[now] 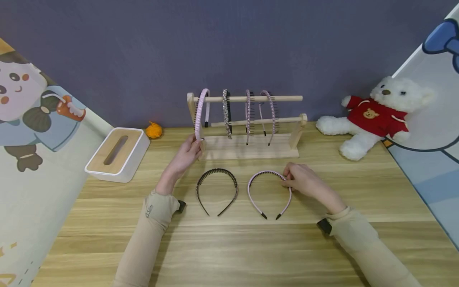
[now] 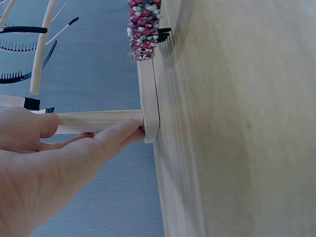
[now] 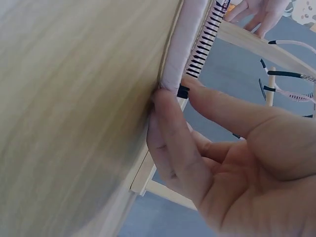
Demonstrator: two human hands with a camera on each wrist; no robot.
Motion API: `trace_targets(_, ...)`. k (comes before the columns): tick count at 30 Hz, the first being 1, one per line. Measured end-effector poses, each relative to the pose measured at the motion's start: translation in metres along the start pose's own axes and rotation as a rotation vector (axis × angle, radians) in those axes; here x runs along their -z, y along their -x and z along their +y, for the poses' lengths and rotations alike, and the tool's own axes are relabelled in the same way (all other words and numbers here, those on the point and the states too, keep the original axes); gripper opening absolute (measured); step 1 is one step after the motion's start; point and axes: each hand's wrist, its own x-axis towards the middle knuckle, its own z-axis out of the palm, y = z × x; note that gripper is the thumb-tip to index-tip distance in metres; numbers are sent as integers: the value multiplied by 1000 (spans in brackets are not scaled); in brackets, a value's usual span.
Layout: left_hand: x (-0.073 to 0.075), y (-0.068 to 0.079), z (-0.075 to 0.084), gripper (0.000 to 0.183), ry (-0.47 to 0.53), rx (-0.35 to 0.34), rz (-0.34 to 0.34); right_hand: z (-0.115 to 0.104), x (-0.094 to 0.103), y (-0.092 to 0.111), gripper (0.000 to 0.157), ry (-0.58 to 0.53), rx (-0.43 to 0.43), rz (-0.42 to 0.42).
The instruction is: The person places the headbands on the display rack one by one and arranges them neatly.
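Note:
In the head view, my left hand [image 1: 185,154] rests at the left end of the wooden headband rack [image 1: 247,148], just under a thick lilac headband [image 1: 201,107] on its upper rail. The left wrist view shows these fingers [image 2: 118,133] stretched along the upright post, their tips by the base. My right hand [image 1: 305,180] pinches the right side of a pale pink headband [image 1: 267,172] with black comb teeth, which lies on the table. Left of it lies a dark headband [image 1: 217,170], whose band looks beaded red and white in the left wrist view.
A beaded headband [image 1: 225,111] and two purple toothed headbands [image 1: 248,111] also hang on the rack. A white tissue box [image 1: 122,159] with a wooden lid and an orange pompom [image 1: 154,130] stand at left. A white teddy bear [image 1: 376,115] in red sits at right.

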Motion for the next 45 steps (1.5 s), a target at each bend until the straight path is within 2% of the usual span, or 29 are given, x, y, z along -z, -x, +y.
trace_targets(7, -1, 2, 2, 39, 14, 5, -3, 4, 1, 0, 22, -15, -28, -14)
trace_targets(18, -1, 2, 0, 41, 6, -9, -16, 3, 11, 3, 15, -70, -22, 22)
trace_targets(28, 0, 1, 0, 42, 13, 5, -15, 4, 25, 12, 16, -25, 4, 127)
trace_targets(37, 0, 1, 1, 42, 17, 15, -11, 4, 41, 21, 24, -66, 7, 179)
trace_targets(45, -1, 1, 2, 42, 4, 9, -11, 7, 54, 28, 24, -60, 5, 234)
